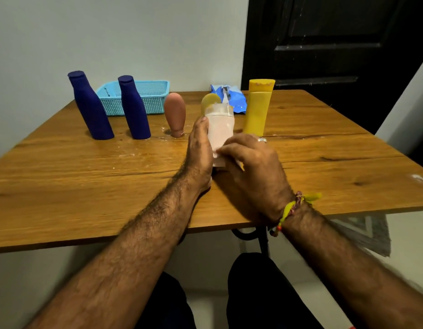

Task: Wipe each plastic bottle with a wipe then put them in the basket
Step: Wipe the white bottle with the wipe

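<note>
My left hand (199, 148) grips a bottle (211, 102) from its left side, above the table's middle. Only the bottle's yellow round top shows. A white wipe (220, 131) covers its body. My right hand (253, 167) holds the wipe against the bottle's lower part, fingers curled over it. Behind stand two dark blue bottles (90, 108) (134, 110), a brown bottle (175, 113) resting on its cap, and a tall yellow bottle (258, 108). The light blue mesh basket (156, 91) sits at the back left, with no bottle visible in it.
A torn blue wipe pack (232, 98) lies at the back, between the held bottle and the yellow one. The wooden table (87, 181) stands against a pale wall, with a dark door to the right. My knees are under the near edge.
</note>
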